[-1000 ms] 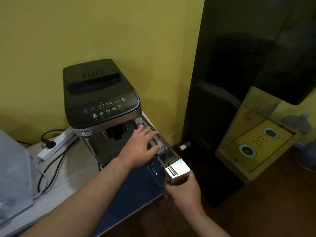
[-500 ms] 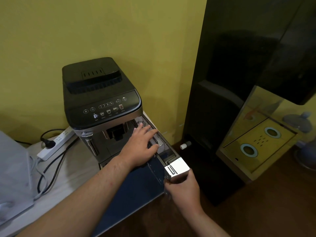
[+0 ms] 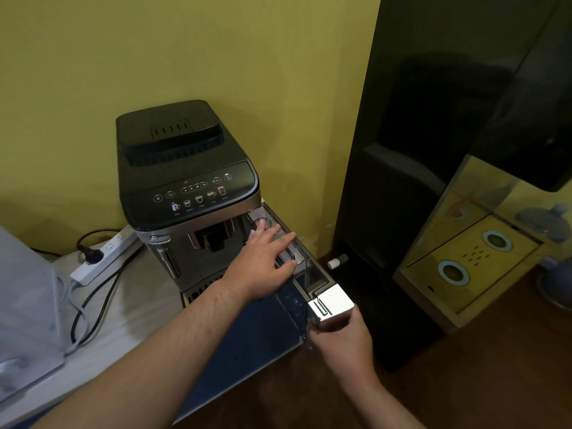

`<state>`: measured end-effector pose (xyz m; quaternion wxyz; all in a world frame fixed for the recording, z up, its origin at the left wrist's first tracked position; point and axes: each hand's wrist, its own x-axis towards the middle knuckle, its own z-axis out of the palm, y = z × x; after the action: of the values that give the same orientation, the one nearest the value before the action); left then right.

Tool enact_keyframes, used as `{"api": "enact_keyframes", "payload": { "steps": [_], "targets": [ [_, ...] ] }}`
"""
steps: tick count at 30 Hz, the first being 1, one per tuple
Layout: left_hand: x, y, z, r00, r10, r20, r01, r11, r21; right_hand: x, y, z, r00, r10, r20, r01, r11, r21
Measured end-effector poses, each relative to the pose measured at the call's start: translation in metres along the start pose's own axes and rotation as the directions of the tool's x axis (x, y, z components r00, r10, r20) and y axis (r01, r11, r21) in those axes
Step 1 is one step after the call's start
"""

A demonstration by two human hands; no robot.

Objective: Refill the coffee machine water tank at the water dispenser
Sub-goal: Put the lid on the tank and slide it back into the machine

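- The coffee machine (image 3: 185,187), black on top with a silver front, stands on the desk (image 3: 133,308) against the yellow wall (image 3: 154,57).
- The water tank (image 3: 309,280) sits along the machine's right side, partly drawn out toward the near right, with its silver front cap (image 3: 332,305) out past the desk edge.
- The left hand (image 3: 263,264) lies palm down on the top of the tank, fingers (image 3: 280,243) spread and laid flat, closed around nothing; the fingertips reach the far part of the tank lid beside the machine's spout area.
- The right hand (image 3: 343,342) grips the near end of the tank from below and in front, fingers curled around the silver cap, thumb at its right side.
- A white power strip (image 3: 105,258) lies on the desk to the left of the machine with a black plug (image 3: 93,253) in it and dark cables (image 3: 89,305) looping toward the near side.
- A pale grey object (image 3: 28,305) occupies the desk's near left corner; what it is cannot be told.
- To the right stands a tall, glossy black appliance (image 3: 433,150), with a small white knob (image 3: 333,263) low on its left edge, just beside the tank.
- The appliance stands on brown wooden floor (image 3: 464,382).
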<state>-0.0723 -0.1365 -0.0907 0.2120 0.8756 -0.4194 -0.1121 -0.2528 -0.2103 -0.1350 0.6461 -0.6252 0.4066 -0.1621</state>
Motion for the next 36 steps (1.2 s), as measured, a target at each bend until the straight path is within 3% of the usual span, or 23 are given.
{"api": "enact_keyframes", "payload": {
  "steps": [22, 36],
  "targets": [
    [0.016, -0.018, -0.009, 0.994, -0.111, 0.001, 0.111, 0.994, -0.004, 0.018, -0.009, 0.022, 0.996, -0.066, 0.056, 0.066, 0.998, -0.002],
    [-0.013, -0.028, 0.0, 0.981, -0.103, -0.164, 0.085, 0.99, -0.116, 0.035, -0.013, 0.048, 0.995, -0.084, 0.053, 0.084, 0.996, 0.007]
  ]
}}
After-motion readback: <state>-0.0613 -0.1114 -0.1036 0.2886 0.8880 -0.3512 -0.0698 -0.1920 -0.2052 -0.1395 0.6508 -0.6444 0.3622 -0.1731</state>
